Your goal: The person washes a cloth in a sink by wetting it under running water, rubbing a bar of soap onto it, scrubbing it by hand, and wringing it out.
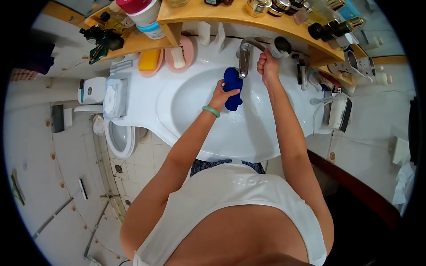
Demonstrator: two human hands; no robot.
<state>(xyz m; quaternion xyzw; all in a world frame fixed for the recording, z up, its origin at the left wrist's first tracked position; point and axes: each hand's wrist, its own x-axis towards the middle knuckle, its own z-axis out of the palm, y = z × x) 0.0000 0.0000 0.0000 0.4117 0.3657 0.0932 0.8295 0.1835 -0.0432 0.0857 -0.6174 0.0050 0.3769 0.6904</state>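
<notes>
My left hand [220,95], with a green bangle at the wrist, grips a dark blue soft item [232,84], perhaps a cloth or sponge. The blue item hangs over the sink basin [186,104], right at the spout of the chrome faucet [243,62]. My right hand [268,66] is closed at the end of the faucet's lever [256,42], its fingers curled. Just behind that hand stands a cup [280,47] with a dark inside. Water drops or wet marks show in the basin below the blue item.
Two pink soap dishes hold a yellow block [149,60] and a white soap bar [178,57]. A wooden shelf [213,13] with bottles and jars overhangs the back. A pack of wipes [115,98] lies at the counter's left, near the toilet [120,137]. Razors [303,74] lie at right.
</notes>
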